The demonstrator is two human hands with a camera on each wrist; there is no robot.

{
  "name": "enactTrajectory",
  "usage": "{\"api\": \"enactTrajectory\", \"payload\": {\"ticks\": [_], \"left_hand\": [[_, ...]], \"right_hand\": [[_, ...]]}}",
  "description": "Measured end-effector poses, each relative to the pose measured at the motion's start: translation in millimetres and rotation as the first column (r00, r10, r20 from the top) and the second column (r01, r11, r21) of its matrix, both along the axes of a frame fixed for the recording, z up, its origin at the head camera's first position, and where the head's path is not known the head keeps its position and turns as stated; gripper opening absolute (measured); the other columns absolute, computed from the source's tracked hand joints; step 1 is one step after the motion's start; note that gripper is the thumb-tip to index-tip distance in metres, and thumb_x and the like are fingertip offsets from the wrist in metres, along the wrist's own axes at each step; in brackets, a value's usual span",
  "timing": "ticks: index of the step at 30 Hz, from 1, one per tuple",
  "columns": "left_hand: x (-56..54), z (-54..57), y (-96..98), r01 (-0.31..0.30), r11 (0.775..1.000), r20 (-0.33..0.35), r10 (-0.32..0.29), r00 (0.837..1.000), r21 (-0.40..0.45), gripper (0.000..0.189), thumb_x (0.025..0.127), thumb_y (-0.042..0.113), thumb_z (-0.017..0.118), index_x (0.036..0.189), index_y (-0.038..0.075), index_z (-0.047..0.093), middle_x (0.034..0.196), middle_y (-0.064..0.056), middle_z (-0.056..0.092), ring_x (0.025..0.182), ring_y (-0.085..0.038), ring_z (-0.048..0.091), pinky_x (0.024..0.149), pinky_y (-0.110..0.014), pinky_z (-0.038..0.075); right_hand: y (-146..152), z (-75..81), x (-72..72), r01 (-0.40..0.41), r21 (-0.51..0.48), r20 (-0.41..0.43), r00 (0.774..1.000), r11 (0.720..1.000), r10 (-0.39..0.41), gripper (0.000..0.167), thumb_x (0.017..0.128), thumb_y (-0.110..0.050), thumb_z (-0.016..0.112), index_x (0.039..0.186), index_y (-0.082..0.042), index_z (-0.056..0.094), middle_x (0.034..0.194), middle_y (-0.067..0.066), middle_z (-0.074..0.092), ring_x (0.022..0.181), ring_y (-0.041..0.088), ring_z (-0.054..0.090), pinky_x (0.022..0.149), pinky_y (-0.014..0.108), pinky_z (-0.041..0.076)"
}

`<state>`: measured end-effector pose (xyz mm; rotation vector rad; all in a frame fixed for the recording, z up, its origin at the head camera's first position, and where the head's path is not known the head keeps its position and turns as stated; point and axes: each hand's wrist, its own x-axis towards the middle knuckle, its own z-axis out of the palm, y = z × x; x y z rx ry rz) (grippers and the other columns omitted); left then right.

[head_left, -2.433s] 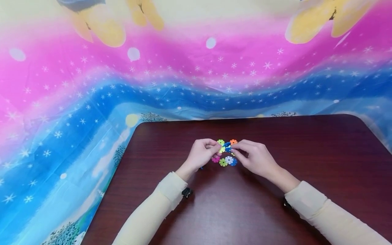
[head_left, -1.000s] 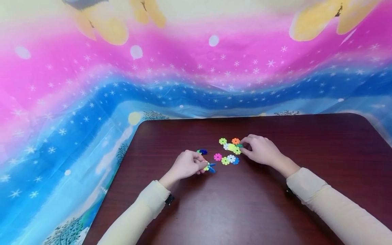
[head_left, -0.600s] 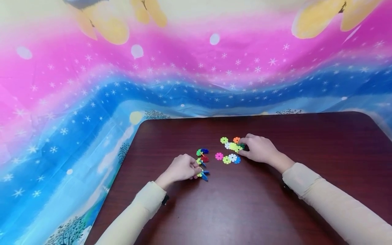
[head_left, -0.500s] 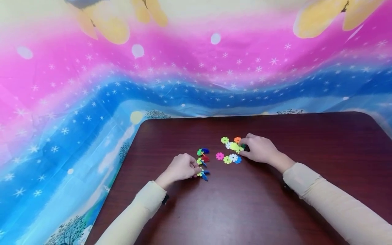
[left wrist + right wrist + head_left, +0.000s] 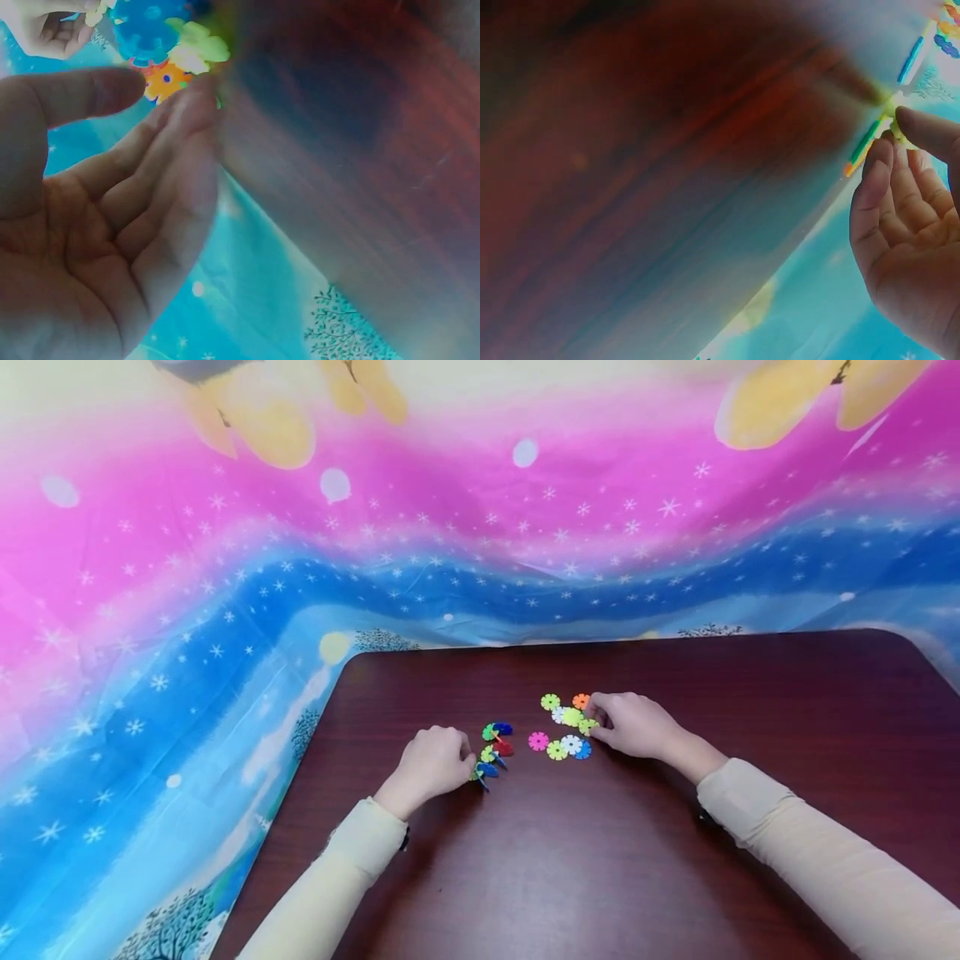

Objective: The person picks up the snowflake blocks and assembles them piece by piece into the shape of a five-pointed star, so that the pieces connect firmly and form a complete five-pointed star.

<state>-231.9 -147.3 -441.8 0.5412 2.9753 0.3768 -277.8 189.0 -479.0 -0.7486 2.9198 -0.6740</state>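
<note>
Left hand (image 5: pixel 431 764), thumb apart, blurred fingertips by disc cluster (image 5: pixel 488 753) — right hand (image 5: pixel 632 723) pinches yellow-green disc (image 5: pixel 587 727), partly covered.

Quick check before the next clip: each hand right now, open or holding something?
Left hand: open, beside the blue pieces; contact can't be told.
Right hand: closed, pinching a yellow-green disc.

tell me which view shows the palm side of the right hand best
The right wrist view: the right hand has its palm and fingers toward the camera, close up. The head view shows mainly its back; the left wrist view only part of it, top left.
</note>
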Motion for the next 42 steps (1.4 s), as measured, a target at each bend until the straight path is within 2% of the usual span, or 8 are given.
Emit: {"api": "enactTrajectory", "payload": {"ticks": [4,9,13,21,28,33,38,42], "left_hand": [[-6.2,7.2,11.6,0.065,0.997,-0.142,-0.059,0.988,0.040,0.013,0.095,0.022,0.073,0.083,0.016,0.074,0.060,0.008,0.057,0.057,-0.013,0.053,0.046,-0.028,0.044],[-20.5,11.3,36.1,0.223,0.974,-0.256,-0.226,0.940,-0.041,0.008,0.093,0.026,0.076,0.094,0.019,0.079,0.088,0.006,0.069,0.085,-0.015,0.052,0.067,-0.030,0.050],[-33.9,6.6,54.8,0.296,0.944,-0.216,-0.322,0.922,-0.147,0.012,0.094,0.033,0.077,0.100,0.023,0.080,0.101,0.004,0.069,0.094,-0.018,0.052,0.080,-0.035,0.046],[-51.4,-11.4,79.2,0.337,0.899,-0.075,-0.370,0.926,-0.278,0.036,0.092,0.052,0.077,0.115,0.025,0.078,0.108,0.003,0.069,0.101,-0.018,0.050,0.086,-0.037,0.040],[-57.1,-20.4,89.2,0.309,0.893,-0.108,-0.361,0.926,-0.327,0.030,0.090,0.052,0.078,0.098,0.023,0.075,0.096,0.007,0.064,0.094,-0.017,0.048,0.082,-0.034,0.035],[-58.2,-19.4,88.5,0.299,0.923,-0.116,-0.334,0.935,-0.240,0.026,0.093,0.045,0.078,0.098,0.021,0.070,0.089,0.009,0.065,0.087,-0.015,0.050,0.080,-0.033,0.036],[-54.9,-10.2,84.9,0.300,0.954,-0.181,-0.298,0.937,-0.015,0.019,0.096,0.035,0.077,0.105,0.018,0.076,0.091,0.007,0.073,0.085,-0.014,0.053,0.079,-0.032,0.043],[-47.7,3.4,84.3,0.265,0.925,-0.127,-0.239,0.963,0.271,0.018,0.098,0.032,0.075,0.107,0.017,0.077,0.090,0.009,0.072,0.083,-0.011,0.057,0.076,-0.028,0.049]], "right_hand": [[0.7,8.0,6.0,0.004,-0.027,0.006,1.000,1.000,-0.004,0.020,0.093,-0.016,0.080,0.109,-0.012,0.070,0.090,-0.005,0.067,0.079,0.013,0.062,0.077,0.042,0.057],[0.5,19.5,15.3,0.015,-0.069,-0.014,1.000,0.998,-0.016,0.021,0.093,-0.017,0.079,0.112,-0.014,0.072,0.092,-0.004,0.069,0.080,0.014,0.062,0.077,0.043,0.057],[1.0,25.4,22.5,0.026,-0.093,-0.029,0.999,0.995,-0.028,0.023,0.093,-0.015,0.079,0.115,-0.013,0.073,0.093,-0.004,0.069,0.080,0.014,0.062,0.076,0.042,0.056],[3.9,29.7,33.4,0.041,-0.118,-0.046,0.998,0.992,-0.046,0.023,0.092,-0.014,0.080,0.113,-0.015,0.073,0.094,-0.004,0.070,0.082,0.014,0.062,0.077,0.042,0.057],[6.5,31.2,38.3,0.029,-0.133,-0.091,0.995,0.991,-0.041,0.019,0.093,-0.013,0.079,0.110,-0.016,0.073,0.094,-0.005,0.069,0.083,0.014,0.062,0.078,0.041,0.056],[6.2,31.0,39.2,0.030,-0.170,-0.096,0.994,0.985,-0.046,0.020,0.092,-0.011,0.080,0.110,-0.016,0.073,0.096,-0.004,0.069,0.085,0.014,0.062,0.078,0.040,0.056],[6.7,30.2,41.1,0.034,-0.224,-0.114,0.992,0.974,-0.061,0.021,0.091,-0.011,0.081,0.111,-0.016,0.073,0.097,-0.004,0.070,0.084,0.013,0.063,0.077,0.039,0.057],[7.1,30.0,42.8,0.012,-0.282,-0.176,0.982,0.959,-0.064,0.020,0.091,-0.014,0.083,0.110,-0.016,0.074,0.097,-0.006,0.070,0.083,0.010,0.064,0.075,0.037,0.058]]}}
